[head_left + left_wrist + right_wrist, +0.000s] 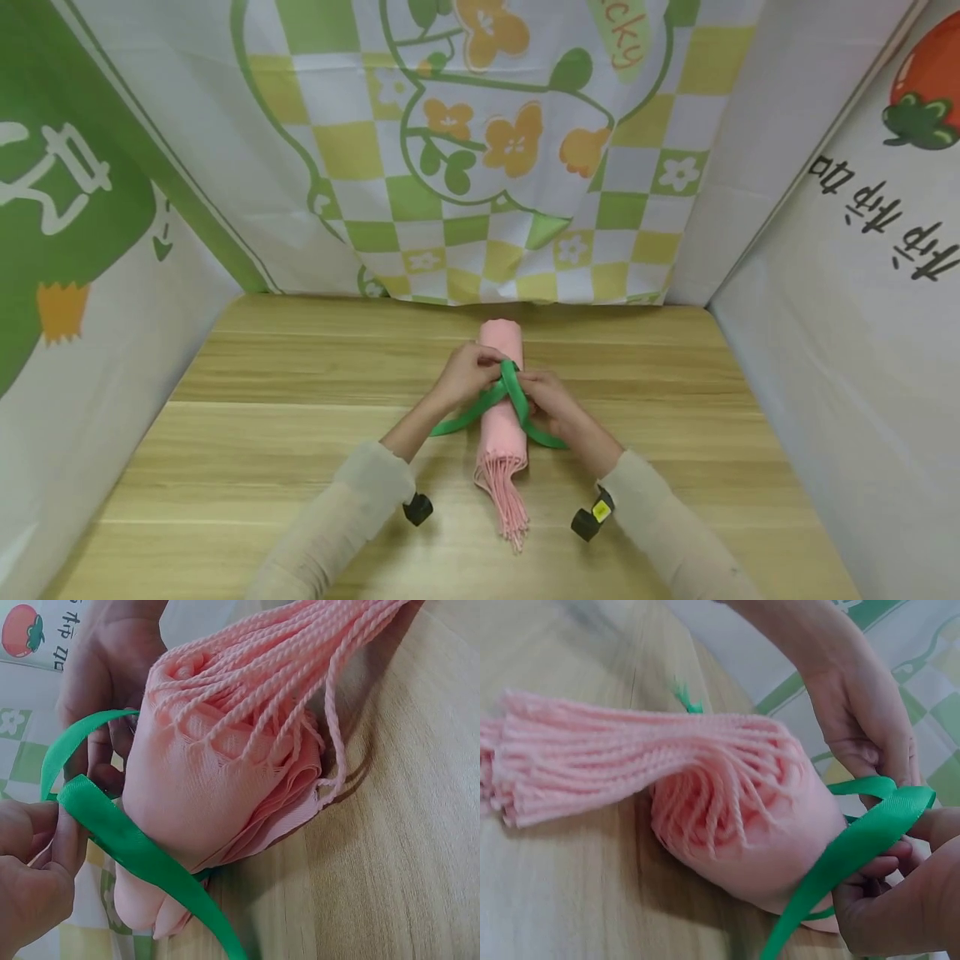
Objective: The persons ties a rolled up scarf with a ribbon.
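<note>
A rolled pink scarf [501,429] lies lengthwise on the table, its twisted fringe [507,500] toward the person. Around its middle runs a green ribbon [514,392], crossed on top, with tails falling to both sides. From the left, my left hand [467,371] pinches the ribbon at the crossing between thumb and fingers; the left wrist view shows the ribbon [142,855] folded over there. My right hand [551,396] holds the ribbon from the other side. In the right wrist view its curled fingers [889,866] sit beneath the ribbon band, right by the scarf roll.
The wooden table [300,358] extends around the scarf on all sides. A checked, flowered cloth [495,217] hangs at the back edge, and printed white panels [847,275] flank the table. Small black wrist devices [417,508] hang beneath both sleeves.
</note>
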`<action>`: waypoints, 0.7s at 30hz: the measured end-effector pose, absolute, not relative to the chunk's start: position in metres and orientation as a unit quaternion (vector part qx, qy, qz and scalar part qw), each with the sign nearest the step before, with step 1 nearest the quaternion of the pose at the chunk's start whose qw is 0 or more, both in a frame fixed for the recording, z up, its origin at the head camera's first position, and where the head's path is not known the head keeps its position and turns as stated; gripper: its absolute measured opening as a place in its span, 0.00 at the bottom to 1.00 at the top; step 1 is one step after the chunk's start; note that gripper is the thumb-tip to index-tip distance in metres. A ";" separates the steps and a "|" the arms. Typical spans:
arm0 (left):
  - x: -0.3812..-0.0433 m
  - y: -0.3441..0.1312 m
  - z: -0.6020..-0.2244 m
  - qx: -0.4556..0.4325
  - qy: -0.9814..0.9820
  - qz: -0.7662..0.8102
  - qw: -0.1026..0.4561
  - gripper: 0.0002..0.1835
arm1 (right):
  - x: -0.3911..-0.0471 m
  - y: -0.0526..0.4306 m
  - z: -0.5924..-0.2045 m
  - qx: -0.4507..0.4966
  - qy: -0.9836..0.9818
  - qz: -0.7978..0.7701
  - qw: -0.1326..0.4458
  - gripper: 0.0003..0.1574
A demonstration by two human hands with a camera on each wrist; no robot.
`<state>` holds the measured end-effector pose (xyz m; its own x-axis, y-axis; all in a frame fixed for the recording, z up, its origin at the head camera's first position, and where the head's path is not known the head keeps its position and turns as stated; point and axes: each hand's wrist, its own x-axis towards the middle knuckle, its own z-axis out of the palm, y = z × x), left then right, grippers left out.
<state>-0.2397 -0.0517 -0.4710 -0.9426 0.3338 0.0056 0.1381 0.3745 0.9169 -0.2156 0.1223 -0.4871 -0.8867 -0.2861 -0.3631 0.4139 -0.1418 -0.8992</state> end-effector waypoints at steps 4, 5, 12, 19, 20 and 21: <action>-0.239 -0.051 -0.471 0.134 0.819 0.551 0.089 0.10 | -0.213 0.121 -0.487 0.066 0.617 -0.756 0.209 0.18; -0.239 -0.051 -0.472 0.136 0.818 0.553 0.086 0.11 | -0.213 0.120 -0.486 0.063 0.627 -0.749 0.204 0.17; -0.238 -0.055 -0.478 0.106 0.780 0.609 0.097 0.12 | -0.213 0.127 -0.483 0.046 0.685 -0.700 0.196 0.14; -0.238 -0.057 -0.483 0.026 0.721 0.683 0.114 0.13 | -0.217 0.137 -0.483 0.052 0.603 -0.761 0.232 0.21; -0.238 -0.057 -0.484 0.014 0.712 0.693 0.108 0.13 | -0.217 0.138 -0.483 0.056 0.589 -0.772 0.235 0.22; -0.238 -0.057 -0.485 0.001 0.702 0.705 0.104 0.13 | -0.218 0.139 -0.482 0.057 0.581 -0.777 0.236 0.24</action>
<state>-0.2378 -0.0568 -0.4849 -0.9783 0.1480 -0.1446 -0.1453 0.0063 0.9894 -0.2177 0.1388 -0.4822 -0.8822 -0.3009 -0.3621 0.4324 -0.2135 -0.8760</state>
